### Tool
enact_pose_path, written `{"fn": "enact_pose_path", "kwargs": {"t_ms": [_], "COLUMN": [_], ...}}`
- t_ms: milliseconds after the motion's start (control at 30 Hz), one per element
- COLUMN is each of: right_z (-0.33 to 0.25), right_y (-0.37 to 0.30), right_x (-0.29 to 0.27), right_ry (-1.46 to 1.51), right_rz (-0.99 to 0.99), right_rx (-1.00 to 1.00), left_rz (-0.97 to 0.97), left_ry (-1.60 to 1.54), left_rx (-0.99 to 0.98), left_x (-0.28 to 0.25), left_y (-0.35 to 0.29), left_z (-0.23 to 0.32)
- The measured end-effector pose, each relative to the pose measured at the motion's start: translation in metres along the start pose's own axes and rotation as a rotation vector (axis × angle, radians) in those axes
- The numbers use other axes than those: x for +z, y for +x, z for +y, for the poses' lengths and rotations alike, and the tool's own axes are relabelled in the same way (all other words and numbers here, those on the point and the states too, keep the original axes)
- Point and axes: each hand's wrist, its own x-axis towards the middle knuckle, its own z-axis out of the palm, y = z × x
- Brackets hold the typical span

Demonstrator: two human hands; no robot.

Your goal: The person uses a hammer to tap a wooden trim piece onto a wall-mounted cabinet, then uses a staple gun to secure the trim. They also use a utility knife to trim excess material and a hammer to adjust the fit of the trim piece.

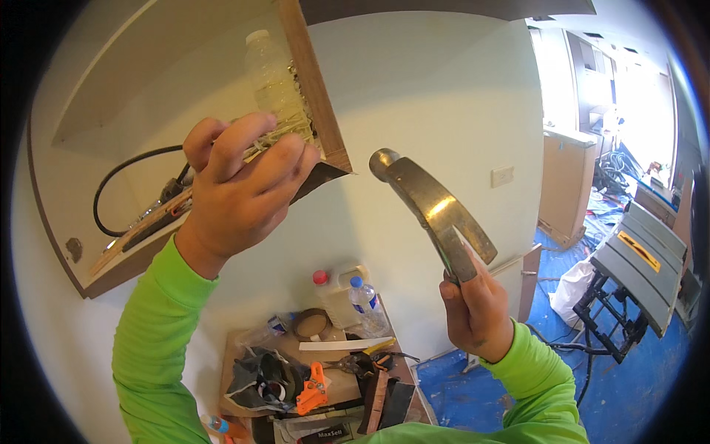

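My right hand (pixel 477 314) is closed around a claw hammer (pixel 436 211), held upright with its brassy, worn metal head upward. The round face points toward the cabinet corner without touching it, and the claw is above my hand. My left hand (pixel 240 185) is at the lower front edge of an open wall cabinet (pixel 314 81), its bent fingers curled over that edge. The thumb is hidden. A dark thin strip (pixel 322 180) shows below the cabinet's corner beside my fingers. Inside the cabinet are a clear plastic bottle (pixel 268 70), a black cable (pixel 111 174) and loose small hardware.
Below is a cluttered worktop (pixel 235 346) with a jug (pixel 336 296), a water bottle (pixel 366 303), a tape roll (pixel 311 325), an orange tool (pixel 313 390) and pliers (pixel 347 362). At right, a grey folding table (pixel 640 255) stands on blue floor sheeting (pixel 473 396). The wall has an outlet (pixel 502 177).
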Motion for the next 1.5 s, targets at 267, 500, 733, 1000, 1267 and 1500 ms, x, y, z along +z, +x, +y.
{"fn": "enact_pose_path", "kwargs": {"t_ms": [267, 500, 733, 1000, 1267, 1500], "right_z": [0.002, 0.0, -0.005, -0.012, -0.003, -0.009], "right_y": [0.007, 0.015, 0.018, 0.021, 0.017, 0.016], "right_x": [0.001, 0.002, 0.0, 0.003, -0.005, -0.006], "right_ry": [0.034, 0.001, -0.132, -0.145, -0.243, -0.175], "right_rz": [-0.071, -0.114, -0.172, -0.139, -0.115, -0.109], "right_rx": [-0.038, -0.048, 0.037, 0.055, -0.039, 0.038], "left_rz": [-0.034, 0.007, 0.157, 0.434, 0.431, 0.419], "left_ry": [0.006, -0.023, -0.026, -0.191, -0.252, -0.22], "left_rx": [-0.006, -0.031, 0.011, -0.021, -0.014, -0.012], "left_x": [-0.005, 0.001, 0.014, 0.038, 0.043, 0.05], "left_y": [0.001, 0.0, -0.005, -0.007, -0.009, -0.01], "left_z": [0.001, 0.002, -0.003, -0.001, -0.001, 0.001]}}
